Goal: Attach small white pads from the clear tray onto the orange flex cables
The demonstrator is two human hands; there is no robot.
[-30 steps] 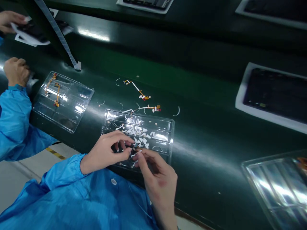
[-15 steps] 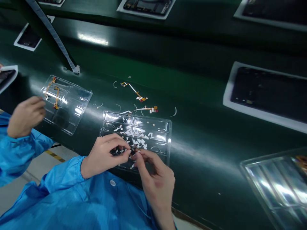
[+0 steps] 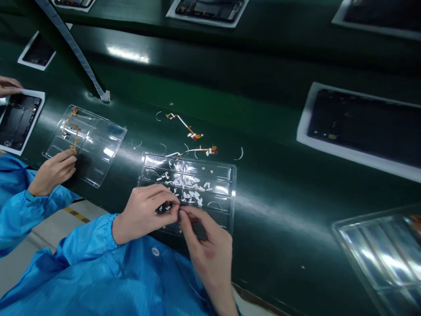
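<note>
Over the near edge of a clear plastic tray [image 3: 223,175], my left hand [image 3: 144,214] and my right hand [image 3: 207,250] meet fingertip to fingertip. Both are closed in a pinch; the small thing between them is hidden by the fingers. White scraps of film [image 3: 192,195] are strewn in the tray, along with some tiny beige bits. Just past its far edge lies a flex cable [image 3: 205,150] with a white strip and orange ends. A second flex cable [image 3: 184,123] rests farther back on the green work surface [image 3: 269,184].
At left, a co-worker's hand [image 3: 54,171] touches an orange flex cable [image 3: 75,138] in another clear tray [image 3: 108,140]. Phone parts on white sheets [image 3: 304,127] lie around. A slanted post [image 3: 70,48] stands at upper left, and another tray [image 3: 368,259] at lower right.
My right hand has shifted slightly left, closing against my left fingertips; the dark piece between them is now hidden. The co-worker's hand has reached the cable, and a phone part has slid in from the left.
</note>
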